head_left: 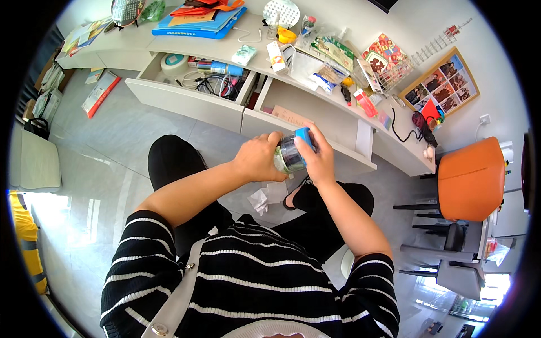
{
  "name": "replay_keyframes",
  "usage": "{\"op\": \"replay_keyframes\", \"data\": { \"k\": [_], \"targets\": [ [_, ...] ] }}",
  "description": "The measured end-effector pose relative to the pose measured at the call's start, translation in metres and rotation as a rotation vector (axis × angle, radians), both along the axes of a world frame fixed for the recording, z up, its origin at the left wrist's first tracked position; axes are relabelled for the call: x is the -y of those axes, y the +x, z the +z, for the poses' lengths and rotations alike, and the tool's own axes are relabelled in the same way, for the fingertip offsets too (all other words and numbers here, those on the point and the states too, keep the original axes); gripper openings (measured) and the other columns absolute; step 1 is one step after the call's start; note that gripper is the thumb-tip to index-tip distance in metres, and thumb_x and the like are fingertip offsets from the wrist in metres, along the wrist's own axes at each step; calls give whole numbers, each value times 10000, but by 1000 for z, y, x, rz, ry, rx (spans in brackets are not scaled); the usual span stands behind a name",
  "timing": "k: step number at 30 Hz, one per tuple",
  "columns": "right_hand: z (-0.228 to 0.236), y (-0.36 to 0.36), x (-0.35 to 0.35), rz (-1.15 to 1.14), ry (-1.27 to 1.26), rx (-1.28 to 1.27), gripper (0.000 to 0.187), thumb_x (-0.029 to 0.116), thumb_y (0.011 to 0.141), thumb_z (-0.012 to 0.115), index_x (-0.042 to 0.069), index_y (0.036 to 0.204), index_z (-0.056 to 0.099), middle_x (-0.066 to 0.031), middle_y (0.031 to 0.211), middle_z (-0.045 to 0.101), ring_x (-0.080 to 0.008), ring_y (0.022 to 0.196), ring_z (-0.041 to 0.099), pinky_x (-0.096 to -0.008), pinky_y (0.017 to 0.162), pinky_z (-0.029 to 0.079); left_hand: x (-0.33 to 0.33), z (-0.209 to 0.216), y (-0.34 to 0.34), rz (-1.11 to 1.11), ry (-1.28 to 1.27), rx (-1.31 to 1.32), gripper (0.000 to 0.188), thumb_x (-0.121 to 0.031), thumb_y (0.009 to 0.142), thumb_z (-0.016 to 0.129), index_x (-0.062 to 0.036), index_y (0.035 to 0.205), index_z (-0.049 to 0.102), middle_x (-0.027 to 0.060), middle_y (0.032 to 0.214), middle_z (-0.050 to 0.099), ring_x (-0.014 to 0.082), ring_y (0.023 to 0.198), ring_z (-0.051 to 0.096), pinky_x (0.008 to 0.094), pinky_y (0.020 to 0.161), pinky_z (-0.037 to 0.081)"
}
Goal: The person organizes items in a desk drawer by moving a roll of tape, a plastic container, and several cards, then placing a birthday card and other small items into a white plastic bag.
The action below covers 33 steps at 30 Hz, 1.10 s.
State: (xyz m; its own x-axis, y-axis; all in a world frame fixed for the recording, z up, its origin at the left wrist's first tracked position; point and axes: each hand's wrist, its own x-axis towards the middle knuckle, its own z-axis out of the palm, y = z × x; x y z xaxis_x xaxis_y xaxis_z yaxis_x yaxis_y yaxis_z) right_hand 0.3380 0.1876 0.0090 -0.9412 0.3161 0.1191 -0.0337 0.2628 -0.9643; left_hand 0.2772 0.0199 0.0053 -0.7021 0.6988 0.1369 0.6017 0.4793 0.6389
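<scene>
A clear jar (291,154) with a blue lid (303,136) is held tilted on its side in front of me, above the edge of the open right drawer (361,147). My left hand (256,158) is closed round the jar's base end. Around the lid end, my right hand (319,161) is closed, with its thumb against the blue lid. Something greenish-white shows through the jar wall, but I cannot make out what it is. Inside the right drawer lies a flat pinkish box (292,116), just beyond the jar.
The left drawer (186,103), also pulled out, holds a tape roll (173,71), cables (217,84) and small boxes. Blue folders (194,27), bottles and packets crowd the desk top. A crumpled tissue (259,201) lies on the floor between my legs. An orange chair (472,179) stands at the right.
</scene>
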Motion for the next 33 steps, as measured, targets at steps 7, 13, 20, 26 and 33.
{"op": "replay_keyframes", "data": {
  "k": [7, 13, 20, 26, 33],
  "targets": [
    [15, -15, -4, 26, 60, 26, 548, 321, 785, 688, 47, 1235, 535, -136, 1174, 569, -224, 1094, 523, -324, 931, 401, 2, 2, -14, -4, 57, -8, 902, -368, 487, 827, 14, 1195, 419, 223, 956, 608, 376, 873, 611, 411, 774, 501],
    [56, -17, -3, 345, 449, -403, 363, 216, 774, 654, 52, 1098, 638, -159, 1148, 583, -304, 1078, 532, -364, 927, 409, 13, 16, -28, -162, 171, 83, 903, -389, 458, 824, 13, 1170, 441, 208, 897, 629, 366, 831, 626, 401, 744, 508],
    [53, -47, 31, -4, 154, -133, 222, 156, 811, 634, -7, 962, 638, -112, 953, 631, -198, 863, 595, -287, 786, 448, 17, 17, -36, 40, 100, -107, 895, -314, 479, 812, -4, 1216, 409, 199, 1054, 578, 369, 955, 579, 412, 812, 481],
    [54, -82, 52, 15, 132, -243, 266, 170, 826, 640, 17, 1044, 634, -106, 1104, 595, -192, 980, 566, -292, 840, 433, 40, 31, -69, 89, 152, -305, 873, -289, 486, 807, -34, 1228, 426, 178, 1087, 558, 362, 994, 554, 417, 868, 450],
    [63, -108, 57, 482, 42, -251, 726, 283, 760, 725, 69, 1370, 395, -196, 1397, 353, -289, 1273, 384, -383, 1028, 323, 97, 56, -136, 3, 59, -436, 876, -231, 446, 810, -83, 1238, 464, 153, 1170, 486, 336, 1147, 435, 433, 965, 372]
  ]
}}
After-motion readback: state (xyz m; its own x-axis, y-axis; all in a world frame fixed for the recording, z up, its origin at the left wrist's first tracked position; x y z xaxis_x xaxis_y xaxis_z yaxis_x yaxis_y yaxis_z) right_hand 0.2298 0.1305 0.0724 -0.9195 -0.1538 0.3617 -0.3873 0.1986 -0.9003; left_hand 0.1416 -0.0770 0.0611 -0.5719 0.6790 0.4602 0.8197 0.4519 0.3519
